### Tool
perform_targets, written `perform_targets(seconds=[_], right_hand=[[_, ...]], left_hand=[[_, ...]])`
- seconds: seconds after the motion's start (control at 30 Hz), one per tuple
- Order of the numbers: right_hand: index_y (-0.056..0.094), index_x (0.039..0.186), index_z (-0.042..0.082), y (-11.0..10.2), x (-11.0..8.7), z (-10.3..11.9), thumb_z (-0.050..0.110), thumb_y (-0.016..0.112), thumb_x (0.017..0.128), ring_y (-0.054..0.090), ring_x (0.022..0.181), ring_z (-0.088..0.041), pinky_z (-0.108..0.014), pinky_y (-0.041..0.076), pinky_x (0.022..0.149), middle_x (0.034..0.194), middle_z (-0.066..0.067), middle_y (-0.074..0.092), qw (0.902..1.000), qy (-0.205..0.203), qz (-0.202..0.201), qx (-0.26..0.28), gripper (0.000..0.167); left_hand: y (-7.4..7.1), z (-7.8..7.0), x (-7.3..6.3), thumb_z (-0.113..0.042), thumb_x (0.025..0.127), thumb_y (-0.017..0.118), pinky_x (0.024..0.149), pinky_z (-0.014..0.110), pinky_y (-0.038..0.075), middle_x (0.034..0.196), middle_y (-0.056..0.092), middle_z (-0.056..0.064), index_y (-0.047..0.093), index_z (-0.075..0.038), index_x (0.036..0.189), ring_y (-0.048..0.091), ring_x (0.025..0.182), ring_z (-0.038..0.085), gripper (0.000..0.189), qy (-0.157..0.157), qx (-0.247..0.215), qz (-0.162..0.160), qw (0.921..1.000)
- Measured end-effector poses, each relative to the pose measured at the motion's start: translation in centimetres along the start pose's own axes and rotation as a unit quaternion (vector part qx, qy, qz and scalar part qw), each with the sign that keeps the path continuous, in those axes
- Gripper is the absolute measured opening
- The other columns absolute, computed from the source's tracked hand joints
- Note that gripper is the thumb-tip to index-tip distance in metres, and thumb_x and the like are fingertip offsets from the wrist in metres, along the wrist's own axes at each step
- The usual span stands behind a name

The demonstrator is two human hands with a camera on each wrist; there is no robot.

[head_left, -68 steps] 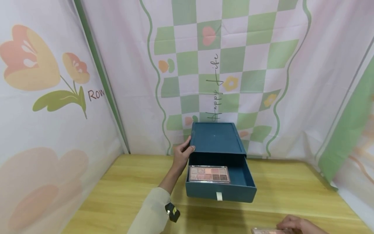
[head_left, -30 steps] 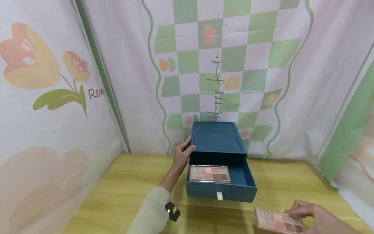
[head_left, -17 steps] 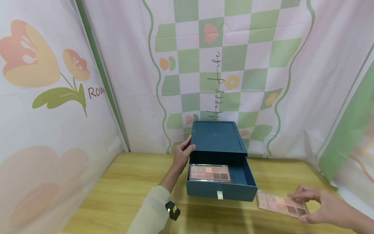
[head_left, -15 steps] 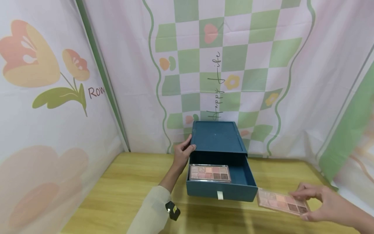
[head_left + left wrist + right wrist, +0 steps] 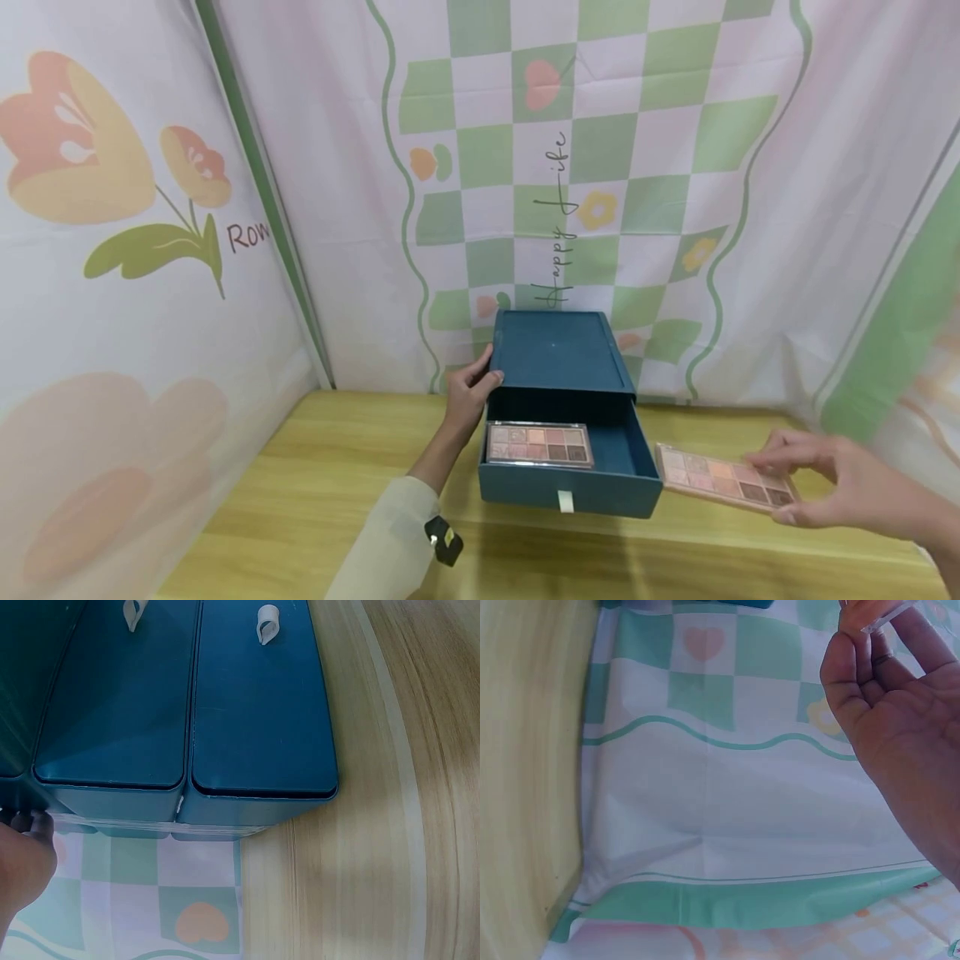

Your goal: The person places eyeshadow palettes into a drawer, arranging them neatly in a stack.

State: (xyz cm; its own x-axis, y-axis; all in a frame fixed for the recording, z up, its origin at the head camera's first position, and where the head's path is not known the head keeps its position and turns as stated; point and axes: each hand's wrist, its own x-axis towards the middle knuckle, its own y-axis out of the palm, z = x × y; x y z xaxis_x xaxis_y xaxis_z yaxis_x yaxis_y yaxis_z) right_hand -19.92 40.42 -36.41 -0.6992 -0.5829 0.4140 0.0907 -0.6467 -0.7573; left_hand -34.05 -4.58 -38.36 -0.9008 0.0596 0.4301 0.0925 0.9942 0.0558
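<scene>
A blue drawer cabinet (image 5: pixel 555 350) stands against the back curtain with its top drawer (image 5: pixel 570 493) pulled out. An eyeshadow palette (image 5: pixel 538 444) with pink and brown pans lies in the left part of that drawer. My left hand (image 5: pixel 468 396) grips the cabinet's left side near the front corner, thumb at the front edge. To the right of the drawer, my right hand (image 5: pixel 832 479) pinches a second eyeshadow palette (image 5: pixel 723 477) by its right end. This palette's left end comes right up to the drawer's right wall. In the right wrist view only a corner of the held palette (image 5: pixel 891 613) shows.
Lower down, two closed drawers (image 5: pixel 262 705) with white pull tabs (image 5: pixel 268 624) show in the left wrist view. The cabinet stands on a wood-grain table (image 5: pixel 337 492). Printed curtains (image 5: pixel 337 208) close off the back and sides.
My right hand has come up from the bottom right with the second palette, raising it to the drawer's right side. My left hand and the open drawer have stayed put.
</scene>
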Motion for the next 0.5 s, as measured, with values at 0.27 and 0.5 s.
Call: perform_targets(seconds=[0.27, 0.5], right_hand=[[0.072, 0.124, 0.008, -0.9, 1.1, 1.0, -0.013, 0.081, 0.066, 0.048, 0.093, -0.005, -0.012, 0.039, 0.08, 0.1, 0.012, 0.061, 0.9996, -0.002, -0.011, -0.027, 0.062], [0.07, 0.124, 0.001, -1.9, 1.8, 1.3, -0.018, 0.078, 0.065, 0.048, 0.093, -0.005, -0.007, 0.037, 0.087, 0.101, 0.009, 0.061, 0.9997, -0.025, -0.004, -0.004, 0.063]], left_hand=[[0.0, -0.1, 0.0, -0.008, 0.091, 0.061, 0.092, 0.013, 0.05, 0.151, 0.05, 0.018, 0.05, 0.002, 0.145, 0.053, 0.136, 0.032, 0.056, 0.005, 0.001, 0.0, 1.0], [0.0, -0.1, 0.0, -0.007, 0.091, 0.061, 0.091, 0.012, 0.05, 0.152, 0.048, 0.018, 0.049, 0.002, 0.146, 0.053, 0.136, 0.033, 0.057, 0.004, -0.006, 0.007, 0.9999]])
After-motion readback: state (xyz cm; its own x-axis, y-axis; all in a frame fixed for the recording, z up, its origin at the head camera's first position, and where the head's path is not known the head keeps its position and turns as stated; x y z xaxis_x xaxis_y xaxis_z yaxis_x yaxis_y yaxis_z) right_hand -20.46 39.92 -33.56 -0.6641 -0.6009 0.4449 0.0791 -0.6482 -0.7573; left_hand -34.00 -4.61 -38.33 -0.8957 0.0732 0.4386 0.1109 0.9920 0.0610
